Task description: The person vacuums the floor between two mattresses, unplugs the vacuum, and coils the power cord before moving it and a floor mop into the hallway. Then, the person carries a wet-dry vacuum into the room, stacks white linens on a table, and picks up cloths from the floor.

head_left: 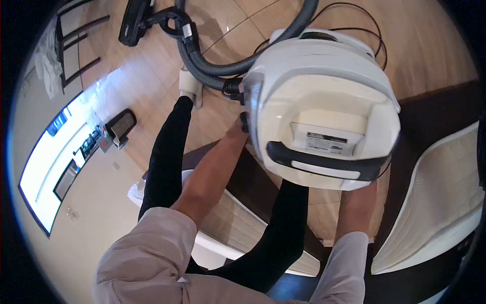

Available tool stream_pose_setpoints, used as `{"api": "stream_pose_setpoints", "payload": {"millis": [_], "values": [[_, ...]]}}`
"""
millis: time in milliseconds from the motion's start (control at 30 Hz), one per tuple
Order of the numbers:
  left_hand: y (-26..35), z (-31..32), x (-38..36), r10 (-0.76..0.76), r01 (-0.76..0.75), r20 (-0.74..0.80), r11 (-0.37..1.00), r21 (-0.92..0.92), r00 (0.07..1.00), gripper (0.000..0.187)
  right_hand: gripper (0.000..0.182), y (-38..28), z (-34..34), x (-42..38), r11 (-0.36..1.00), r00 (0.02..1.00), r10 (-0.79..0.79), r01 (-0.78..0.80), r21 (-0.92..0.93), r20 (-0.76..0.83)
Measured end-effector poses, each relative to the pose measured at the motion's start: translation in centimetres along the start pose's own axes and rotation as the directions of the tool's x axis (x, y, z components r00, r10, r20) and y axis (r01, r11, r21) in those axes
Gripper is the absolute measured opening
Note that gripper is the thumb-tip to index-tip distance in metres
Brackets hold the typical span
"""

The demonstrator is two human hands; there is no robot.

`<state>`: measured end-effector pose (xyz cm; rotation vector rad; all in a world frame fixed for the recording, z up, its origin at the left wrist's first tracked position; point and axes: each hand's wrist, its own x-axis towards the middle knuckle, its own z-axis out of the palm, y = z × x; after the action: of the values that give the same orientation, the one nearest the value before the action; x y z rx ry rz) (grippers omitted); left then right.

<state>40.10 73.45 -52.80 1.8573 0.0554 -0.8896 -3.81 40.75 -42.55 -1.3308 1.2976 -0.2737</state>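
Observation:
A white and cream canister vacuum cleaner (324, 116) looms large before me, close to my head, with a black handle strip (324, 164) and a printed label (326, 142). My left hand (241, 125) is at its left side, mostly hidden behind the body. Beneath its near edge my right forearm (357, 210) disappears, so my right hand is out of sight. Both arms appear to bear the vacuum cleaner from the sides and below, though my fingers do not show. A grey ribbed hose (223, 68) joins its left side.
The black floor head (132, 23) is at the upper left. A black cord (377, 30) loops beyond the vacuum cleaner. Cream cushioned seats (435, 197) with dark frames flank my legs. A dark-framed rack (76, 45) and a small dark object (121, 124) are to the left, on tiled floor (152, 86).

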Motion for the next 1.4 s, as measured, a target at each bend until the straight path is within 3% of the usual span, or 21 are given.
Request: {"api": "stream_pose_setpoints", "payload": {"millis": [67, 167, 233, 500, 667, 833, 900, 967, 1000, 1033, 1100, 1133, 1167, 1200, 1233, 1267, 1300, 1367, 1400], "values": [[1.6, 2.9, -2.8, -0.035, 0.029, -0.040, 0.991, -0.133, 0.999, 0.059, 0.051, 0.4, 0.6, -1.7, 0.999, 0.999, 0.043, -0.043, -0.001, 0.001], [-1.3, 14.3, -10.6, -0.070, 0.079, 0.098, 0.993, -0.089, 0.993, 0.059, 0.049, 1.5, 2.2, -3.3, 0.995, 0.995, 0.099, -0.099, 0.006, 0.009], [-1.3, 16.2, -11.3, -0.126, 0.148, 0.168, 0.981, -0.127, 0.978, 0.059, 0.047, 2.5, 3.4, -4.6, 0.988, 0.988, 0.152, -0.153, 0.018, 0.021], [3.8, 10.8, -6.4, -0.266, 0.302, 0.280, 0.948, -0.097, 0.922, 0.058, 0.042, 11.6, 13.2, -8.4, 0.905, 0.906, 0.381, -0.406, 0.125, 0.182], [7.5, 6.7, -1.4, -0.479, 0.505, 0.380, 0.862, 0.037, 0.791, 0.058, 0.038, 18.3, 19.7, -11.4, 0.777, 0.789, 0.545, -0.602, 0.184, 0.283], [10.6, 4.1, 1.3, -0.609, 0.598, 0.402, 0.783, 0.169, 0.684, 0.059, 0.035, 22.7, 20.7, -13.0, 0.654, 0.671, 0.685, -0.738, 0.166, 0.284], [11.3, 4.0, 1.8, -0.641, 0.603, 0.386, 0.763, 0.230, 0.663, 0.059, 0.033, 23.4, 18.1, -11.2, 0.707, 0.726, 0.667, -0.688, 0.166, 0.169], [12.2, 4.0, 2.0, -0.667, 0.591, 0.343, 0.745, 0.311, 0.661, 0.059, 0.027, 19.6, 13.8, -8.4, 0.910, 0.924, 0.375, -0.351, 0.222, -0.075], [13.0, 4.0, 1.7, -0.660, 0.557, 0.296, 0.746, 0.366, 0.690, 0.059, 0.025, 18.2, 11.3, -6.6, 0.954, 0.924, 0.283, -0.244, 0.173, -0.256], [14.2, 3.8, 1.0, -0.628, 0.498, 0.209, 0.743, 0.447, 0.749, 0.059, 0.024, 16.5, 8.8, -4.5, 0.981, 0.856, 0.195, -0.158, 0.117, -0.478], [17.8, 3.8, -1.2, -0.448, 0.355, -0.023, 0.676, 0.646, 0.894, 0.053, 0.022, 13.7, 4.4, 0.2, 0.994, 0.630, 0.108, -0.062, 0.089, -0.769], [20.0, 4.5, -3.7, -0.303, 0.197, 0.040, 0.710, 0.676, 0.952, 0.053, 0.022, 9.1, 4.2, 2.2, 0.814, 0.492, 0.465, 0.089, 0.574, -0.736], [21.8, 5.5, -6.6, -0.152, 0.031, 0.114, 0.719, 0.694, 0.982, 0.053, 0.026, 11.2, 4.0, 3.5, 0.933, 0.533, 0.330, -0.057, 0.356, -0.779], [23.1, 5.8, -8.5, -0.041, -0.031, 0.088, 0.724, 0.689, 0.995, 0.050, 0.030, 13.7, 4.3, 5.6, 0.978, 0.593, 0.195, -0.182, 0.105, -0.781], [24.1, 6.1, -10.1, 0.072, -0.093, 0.059, 0.721, 0.686, 0.996, 0.048, 0.034, 14.7, 5.2, 7.5, 0.952, 0.691, 0.249, -0.302, 0.043, -0.678], [25.0, 7.6, -11.9, 0.234, -0.259, 0.134, 0.658, 0.707, 0.963, 0.047, 0.038, 15.0, 6.3, 8.8, 0.915, 0.767, 0.314, -0.401, -0.037, -0.560], [25.5, 9.4, -13.8, 0.384, -0.410, 0.211, 0.566, 0.715, 0.899, 0.046, 0.038, 14.4, 7.6, 8.9, 0.919, 0.770, 0.314, -0.394, -0.027, -0.555], [25.3, 12.3, -17.0, 0.353, -0.646, 0.544, 0.345, 0.681, 0.761, 0.045, 0.040, 12.7, 11.0, 8.7, 0.813, 0.882, 0.113, -0.347, -0.467, -0.457], [24.6, 13.4, -17.9, 0.305, -0.701, 0.637, 0.194, 0.686, 0.708, 0.046, 0.040, 12.0, 12.0, 8.6, 0.820, 0.870, 0.060, -0.323, -0.473, -0.490]]}}
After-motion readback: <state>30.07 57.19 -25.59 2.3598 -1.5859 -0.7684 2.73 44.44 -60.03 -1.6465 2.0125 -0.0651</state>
